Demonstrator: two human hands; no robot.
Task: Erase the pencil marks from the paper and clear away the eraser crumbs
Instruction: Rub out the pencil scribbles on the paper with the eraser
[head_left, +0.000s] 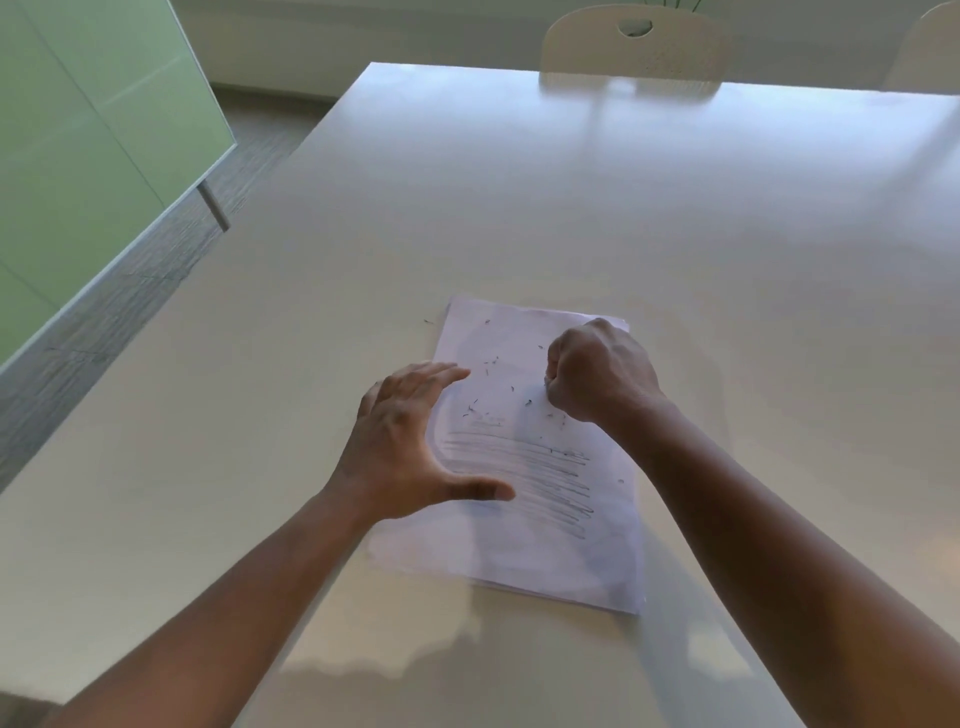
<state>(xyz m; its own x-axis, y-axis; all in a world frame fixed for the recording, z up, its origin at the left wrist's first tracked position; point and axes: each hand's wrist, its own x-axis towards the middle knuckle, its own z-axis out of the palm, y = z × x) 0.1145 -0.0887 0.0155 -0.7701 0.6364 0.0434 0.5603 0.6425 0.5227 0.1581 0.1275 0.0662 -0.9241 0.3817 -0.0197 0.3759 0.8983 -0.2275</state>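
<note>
An office meeting room, a large pale table (519, 208) taking up the space, moulded chairs (634, 44) standing at its far edge, a frosted green glass partition (78, 156) running alongside, grey carpet (156, 270) lying underneath.

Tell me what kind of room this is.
Probably an office meeting room: a large white table, pale chairs along its far edge, and a frosted green glass partition on the left.

white paper (540, 540) flat on table, pencil marks (524, 478) across middle, dark eraser crumbs (488, 364) scattered above
</note>
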